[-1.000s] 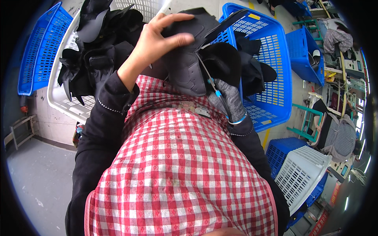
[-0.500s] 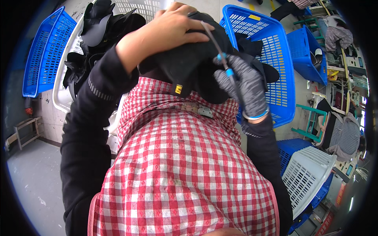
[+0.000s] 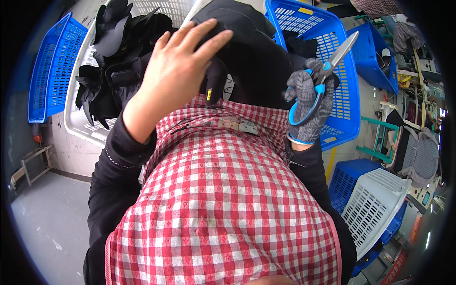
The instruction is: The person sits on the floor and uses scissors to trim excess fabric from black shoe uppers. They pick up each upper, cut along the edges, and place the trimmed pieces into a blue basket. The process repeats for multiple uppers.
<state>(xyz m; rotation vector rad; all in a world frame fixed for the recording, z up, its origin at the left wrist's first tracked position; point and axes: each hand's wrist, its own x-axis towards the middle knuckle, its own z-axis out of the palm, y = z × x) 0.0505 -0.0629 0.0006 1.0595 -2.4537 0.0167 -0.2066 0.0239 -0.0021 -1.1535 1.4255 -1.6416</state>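
Note:
A black cap [image 3: 237,28] lies over my lap, its dark fabric spread between my hands. With fingers spread, my bare left hand [image 3: 179,71] rests over the left side of the fabric and pinches nothing. A small yellow tag [image 3: 209,94] hangs below it near the apron. In its grey knit glove, my right hand [image 3: 311,99] grips a pair of scissors [image 3: 338,54] by the blue handles. The blades point up and to the right, over the blue basket and apart from the cap. A white label shows in the dark fabric near the left hand.
A white basket [image 3: 76,111] on the left holds several black caps [image 3: 116,52]. At right stands a blue basket [image 3: 349,104] with dark items inside. Further out are another blue basket [image 3: 42,80], stacked crates [image 3: 373,204] and a green metal frame [image 3: 382,137].
The scissors have swung from the cap toward the right, and their blades now show broadside. My left hand has moved down and left, fingers spreading. The cap has turned.

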